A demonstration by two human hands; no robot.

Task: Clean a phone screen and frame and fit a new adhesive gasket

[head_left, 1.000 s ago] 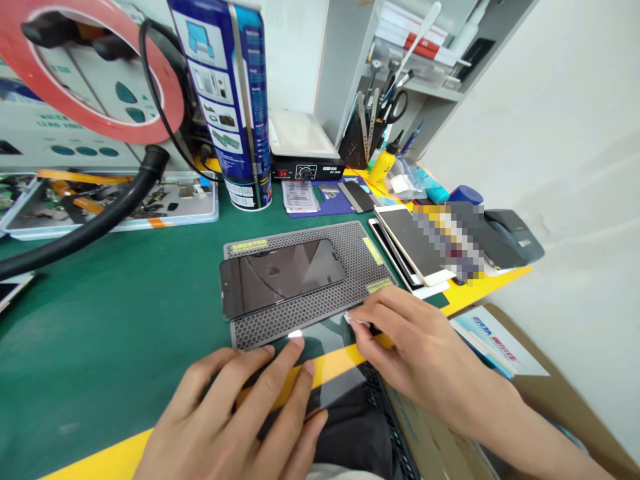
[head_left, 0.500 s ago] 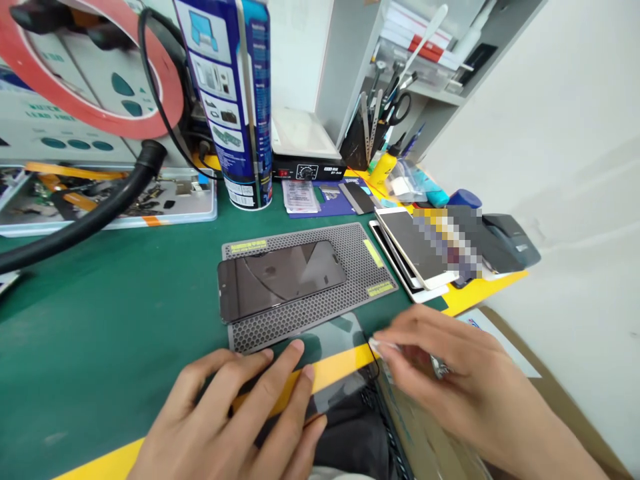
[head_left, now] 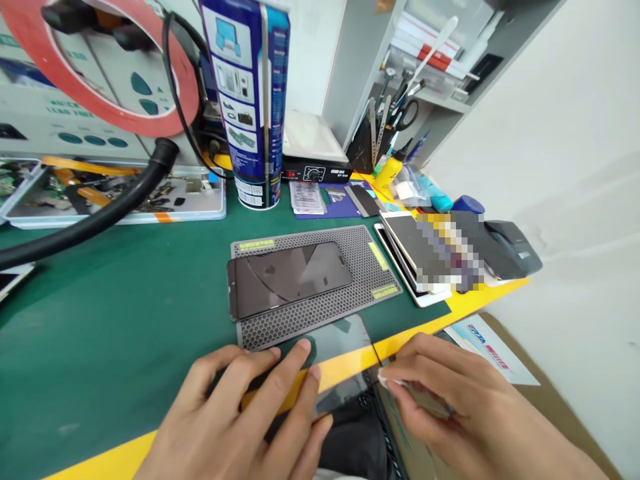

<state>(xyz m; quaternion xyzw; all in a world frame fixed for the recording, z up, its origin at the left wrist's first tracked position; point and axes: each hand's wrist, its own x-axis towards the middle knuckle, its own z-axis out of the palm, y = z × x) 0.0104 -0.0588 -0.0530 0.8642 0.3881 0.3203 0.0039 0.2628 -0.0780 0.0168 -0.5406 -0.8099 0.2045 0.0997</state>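
My left hand spreads its fingers over a clear glass panel and holds it, the thumb at its near edge. The panel lies across the yellow edge of the table and sticks out past it. At the panel's right end, my right hand pinches a small white wad between thumb and fingertips. A thin black strand runs along that corner. Beyond the panel, a dark phone lies on a grey honeycomb mat. My left hand covers part of the panel.
A blue spray can stands behind the mat, beside a black-and-white device. White-framed tablets are stacked at right. A parts tray and a black hose occupy the left. A tool holder stands at the back.
The view has shifted slightly. My right hand, with the white wad, has moved down a little along the panel's right edge. My left hand keeps its place on the panel.
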